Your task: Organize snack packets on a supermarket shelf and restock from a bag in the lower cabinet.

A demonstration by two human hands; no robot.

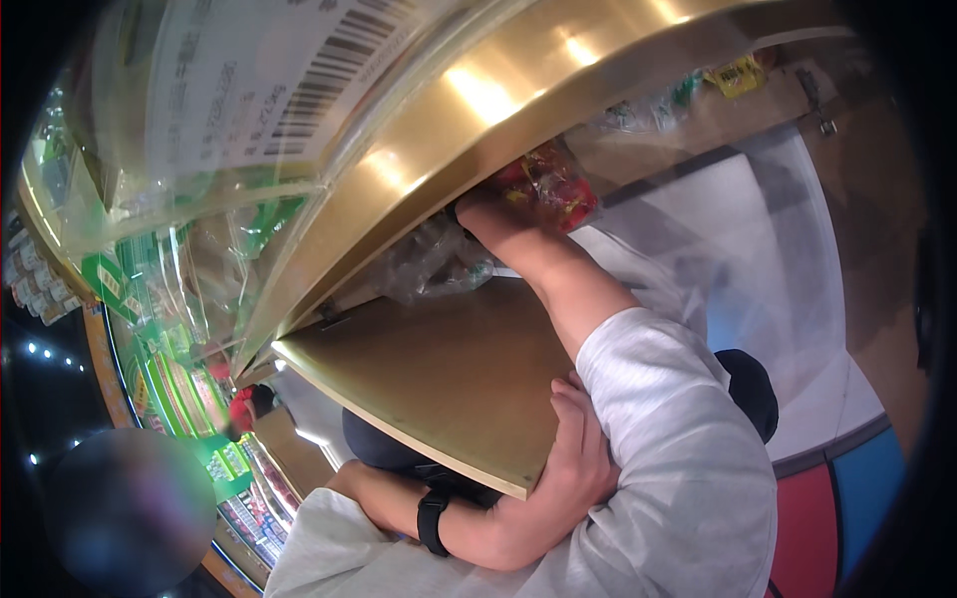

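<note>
A wooden cabinet door (419,359) stands swung out below a counter with a gold metal edge (478,97). My left hand (572,456) grips this door by its near right edge, fingers lying along the face. A dark band (432,523) circles that wrist. My right arm reaches over the door and in under the gold edge. Of my right hand (482,213) only the part near the wrist shows; its fingers are hidden. Just beside it lies a clear bag with red contents (561,187). Crumpled clear plastic bags (437,261) lie on the other side of the wrist.
Above the counter edge, transparent panels and a large barcode label (321,90) fill the upper left. A yellow packet (736,75) lies farther right in the cabinet, near a metal hinge (826,123). Lit shelves (179,374) and a person in red (247,407) are at left.
</note>
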